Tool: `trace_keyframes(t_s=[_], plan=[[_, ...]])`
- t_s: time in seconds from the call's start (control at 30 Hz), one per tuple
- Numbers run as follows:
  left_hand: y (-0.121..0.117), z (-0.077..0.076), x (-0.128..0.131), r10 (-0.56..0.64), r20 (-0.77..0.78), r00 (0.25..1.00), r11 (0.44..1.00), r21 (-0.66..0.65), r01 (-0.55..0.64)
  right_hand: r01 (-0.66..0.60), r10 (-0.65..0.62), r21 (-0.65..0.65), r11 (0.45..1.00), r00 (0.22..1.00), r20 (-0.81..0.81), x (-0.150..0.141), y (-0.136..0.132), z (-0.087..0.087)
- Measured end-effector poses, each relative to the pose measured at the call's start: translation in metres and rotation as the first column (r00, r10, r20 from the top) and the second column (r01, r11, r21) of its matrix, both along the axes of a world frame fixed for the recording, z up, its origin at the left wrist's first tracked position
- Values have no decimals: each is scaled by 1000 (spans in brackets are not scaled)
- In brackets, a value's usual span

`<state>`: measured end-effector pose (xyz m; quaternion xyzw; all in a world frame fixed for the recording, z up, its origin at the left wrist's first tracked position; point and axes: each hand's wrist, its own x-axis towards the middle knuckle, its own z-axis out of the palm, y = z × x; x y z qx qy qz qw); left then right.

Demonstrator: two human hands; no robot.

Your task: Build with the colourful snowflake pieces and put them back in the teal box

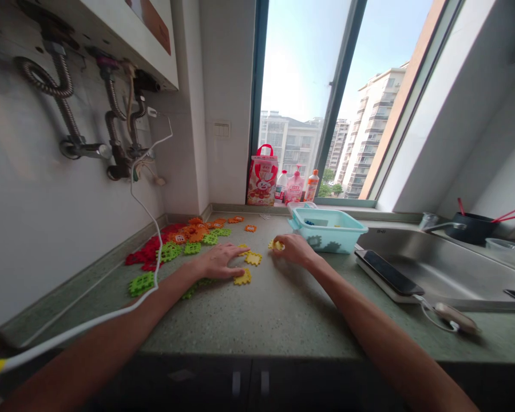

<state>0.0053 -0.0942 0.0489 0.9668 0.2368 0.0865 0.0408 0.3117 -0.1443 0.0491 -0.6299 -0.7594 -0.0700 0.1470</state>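
My left hand (218,260) lies low over the counter with fingers spread, its fingertips at several yellow notched plastic tiles. One yellow tile (253,259) rests just beyond those fingers, and another yellow tile (242,277) touches or nearly touches my thumb. My right hand (294,250) is closed in a pinch on a yellow interlocking tile (276,245), beside a light-blue plastic bin (343,220). Darker tiles show through the bin's wall. Left of my hands are green tiles (170,252), orange tiles (196,232) and a pile of red tiles (143,252).
A white cable (133,189) hangs from the wall and crosses over my left forearm. A phone (388,273) lies at the edge of the steel sink (455,269), cabled to a small device (457,318). A red-and-white bag (262,180) and bottles line the windowsill.
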Motion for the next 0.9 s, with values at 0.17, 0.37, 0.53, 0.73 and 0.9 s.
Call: trace_keyframes(t_s=[0.17, 0.37, 0.53, 0.73, 0.9], plan=[[6, -2, -3, 87, 45, 995, 996, -28, -85, -259, 321, 254, 932, 915, -246, -29, -2, -7], [13, -5, -5, 103, 86, 991, 995, 7, -104, -305, 316, 98, 947, 939, -135, -60, -2, -22], [11, -5, -5, 126, 89, 988, 992, 14, -128, -282, 283, 33, 959, 940, -188, -47, 6, -22], [10, -13, -2, -23, 187, 982, 995, -89, 40, -254, 284, 173, 952, 942, -178, -16, 11, -22], [21, -16, -4, 29, 217, 976, 1000, -11, -27, -282, 406, 405, 870, 875, -264, -26, 9, -17]])
